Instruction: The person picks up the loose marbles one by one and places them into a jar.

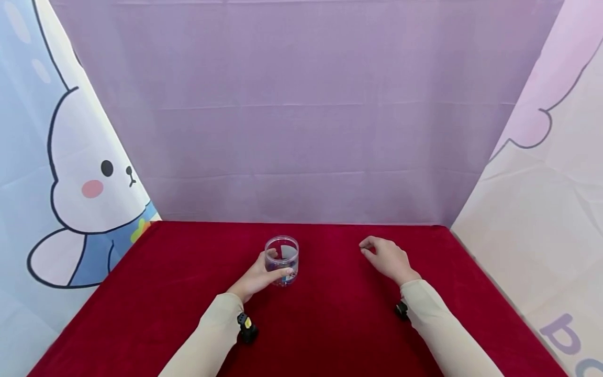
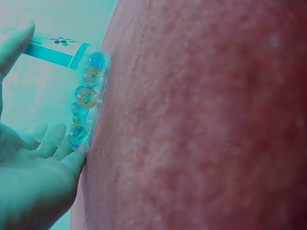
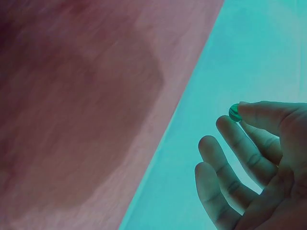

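Observation:
My left hand [image 1: 258, 276] grips a clear plastic jar [image 1: 282, 246] around its side, thumb at the front near a printed label [image 2: 60, 52]. The jar has no lid, and it stands upright on the red cloth. Several glass marbles [image 2: 87, 97] lie along its bottom in the left wrist view. Off to the right of the jar, my right hand [image 1: 387, 257] is raised over the cloth. Between thumb and fingertips it pinches one small green marble [image 3: 234, 113], while its other fingers are loosely bent.
A red cloth [image 1: 330, 324] covers the table. Behind it hangs a purple curtain [image 1: 311, 131]. Printed sheets enclose the sides, with a cartoon rabbit [image 1: 99, 173] on the left one. Each wrist carries a small black camera [image 1: 247, 329].

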Motion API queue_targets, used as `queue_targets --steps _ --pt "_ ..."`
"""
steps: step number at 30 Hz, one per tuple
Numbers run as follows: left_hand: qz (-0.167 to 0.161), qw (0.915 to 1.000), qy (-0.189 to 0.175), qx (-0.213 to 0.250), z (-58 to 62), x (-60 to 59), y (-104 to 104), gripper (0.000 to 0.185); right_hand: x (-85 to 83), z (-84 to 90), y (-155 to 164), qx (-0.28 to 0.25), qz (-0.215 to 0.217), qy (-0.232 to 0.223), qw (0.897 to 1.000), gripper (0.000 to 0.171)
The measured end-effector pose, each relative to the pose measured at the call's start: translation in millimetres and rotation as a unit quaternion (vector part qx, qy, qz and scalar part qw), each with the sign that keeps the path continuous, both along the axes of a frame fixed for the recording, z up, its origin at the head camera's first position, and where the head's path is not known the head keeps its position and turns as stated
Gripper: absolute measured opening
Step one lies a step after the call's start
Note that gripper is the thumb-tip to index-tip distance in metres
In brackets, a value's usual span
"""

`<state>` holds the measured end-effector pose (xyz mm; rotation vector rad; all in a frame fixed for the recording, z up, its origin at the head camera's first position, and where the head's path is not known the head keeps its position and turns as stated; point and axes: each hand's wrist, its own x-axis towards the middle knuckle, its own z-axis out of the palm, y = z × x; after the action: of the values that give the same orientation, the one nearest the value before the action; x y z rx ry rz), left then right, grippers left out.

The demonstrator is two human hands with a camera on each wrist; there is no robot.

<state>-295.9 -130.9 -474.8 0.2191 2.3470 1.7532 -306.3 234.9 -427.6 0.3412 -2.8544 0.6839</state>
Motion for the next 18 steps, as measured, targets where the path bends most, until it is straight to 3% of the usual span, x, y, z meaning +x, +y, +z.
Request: queue_targets --steps 18 --pt "0.0 1.0 -0.004 -0.003 2.3 0.4 0.2 0.096 12.9 8.0 -42.9 -0.017 0.045 0.042 0.998 0.018"
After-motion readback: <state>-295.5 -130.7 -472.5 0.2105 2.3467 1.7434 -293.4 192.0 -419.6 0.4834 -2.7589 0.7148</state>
